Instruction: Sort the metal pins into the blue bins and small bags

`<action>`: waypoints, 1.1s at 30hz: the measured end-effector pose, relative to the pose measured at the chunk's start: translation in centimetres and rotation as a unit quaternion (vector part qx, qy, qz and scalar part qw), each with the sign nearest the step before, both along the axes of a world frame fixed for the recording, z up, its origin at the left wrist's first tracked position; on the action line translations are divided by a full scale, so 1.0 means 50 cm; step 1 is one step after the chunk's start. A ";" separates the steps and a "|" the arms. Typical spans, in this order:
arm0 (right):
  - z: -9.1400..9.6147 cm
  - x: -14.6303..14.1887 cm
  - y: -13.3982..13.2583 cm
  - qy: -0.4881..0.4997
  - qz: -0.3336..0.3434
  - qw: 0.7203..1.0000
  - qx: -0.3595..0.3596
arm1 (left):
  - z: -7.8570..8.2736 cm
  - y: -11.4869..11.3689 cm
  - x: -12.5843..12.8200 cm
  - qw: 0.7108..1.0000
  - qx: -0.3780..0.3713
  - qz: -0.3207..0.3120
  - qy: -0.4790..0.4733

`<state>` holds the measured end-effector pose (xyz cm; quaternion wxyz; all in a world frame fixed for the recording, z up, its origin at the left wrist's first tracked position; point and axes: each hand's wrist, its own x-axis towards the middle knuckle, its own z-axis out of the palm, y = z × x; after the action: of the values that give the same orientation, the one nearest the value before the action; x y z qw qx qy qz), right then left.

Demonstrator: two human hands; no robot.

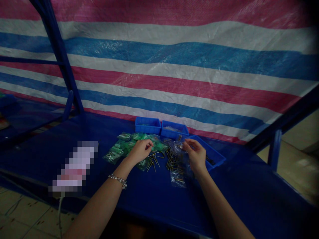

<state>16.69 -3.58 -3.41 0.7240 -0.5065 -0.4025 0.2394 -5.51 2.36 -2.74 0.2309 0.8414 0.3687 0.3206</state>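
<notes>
We note clear bag (178, 147) pinched at top by right hand (195, 154), fingers closed on it. Loose pins (171, 162) lie just below, between hands, nearer right; long axes mixed. Left hand (141, 151): fingers curled together at pins' edge, hold unclear. Green packets (118, 149) left; blue bins (148, 125) beyond; blue tray (211, 154) right. All on blue desk (236, 192); striped tarp (159, 66) behind.

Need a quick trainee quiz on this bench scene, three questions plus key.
1. True or false: the bracelet is on the right wrist.
2. How many blue plastic trays are on the blue workbench?
3. Which is nearer the green packets: A) the left hand, or B) the right hand?

Key: 1 false; 2 three; 3 A.
</notes>
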 end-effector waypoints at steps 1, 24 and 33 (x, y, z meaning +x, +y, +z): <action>-0.001 0.001 0.001 -0.009 -0.004 1.000 0.002 | 0.001 0.000 0.000 1.000 -0.003 0.000 0.001; 0.020 -0.028 -0.019 -0.006 0.154 0.987 -0.043 | 0.019 -0.019 0.011 0.998 -0.030 -0.032 -0.034; 0.018 -0.089 -0.032 -0.077 0.269 0.957 -0.079 | 0.028 -0.053 0.039 0.981 -0.101 -0.119 -0.113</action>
<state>12.22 -5.21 -2.52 0.5575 -0.4516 -0.5580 0.4169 -3.54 -0.27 -1.32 0.3913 0.8101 0.2675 0.3449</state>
